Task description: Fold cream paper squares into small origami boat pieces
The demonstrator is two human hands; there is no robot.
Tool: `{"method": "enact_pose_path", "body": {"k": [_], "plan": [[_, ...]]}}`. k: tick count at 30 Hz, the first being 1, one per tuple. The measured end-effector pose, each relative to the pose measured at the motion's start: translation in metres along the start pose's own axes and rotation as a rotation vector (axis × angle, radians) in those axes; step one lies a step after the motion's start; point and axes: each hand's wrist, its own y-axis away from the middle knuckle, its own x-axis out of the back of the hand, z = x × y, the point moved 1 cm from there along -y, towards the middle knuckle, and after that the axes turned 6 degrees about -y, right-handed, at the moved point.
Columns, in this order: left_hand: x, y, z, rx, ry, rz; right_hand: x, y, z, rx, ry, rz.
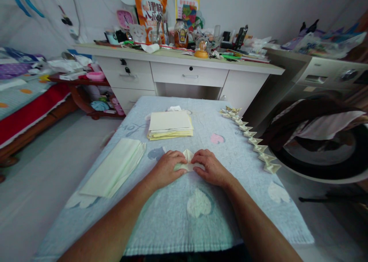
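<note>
Between my two hands is a small sheet of cream paper [188,167], folded to a point at its far end, low over the blue cloth. My left hand [170,167] pinches its left side between thumb and fingers. On the right side, my right hand [209,167] grips it the same way. The fingers cover both side edges of the paper. A stack of cream and yellow paper sheets [170,121] lies beyond my hands. To the left rests a long folded bundle of pale paper [116,166]. Along the right runs a row of folded paper pieces [254,140].
A blue patterned cloth [172,223] covers the table. Behind it stands a white desk [189,72] crowded with a honey jar [181,34], snack bags and small items. A washing machine [319,85] with laundry in its open door is at right, a bed [31,108] at left.
</note>
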Motion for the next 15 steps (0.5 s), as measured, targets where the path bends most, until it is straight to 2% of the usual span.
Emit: {"method": "enact_pose_path", "body": {"k": [15], "plan": [[-0.0025, -0.0001, -0.0031, -0.005, -0.011, 0.006, -0.0072, -0.002, 0.0023, -0.026, 0.034, 0.019]]}}
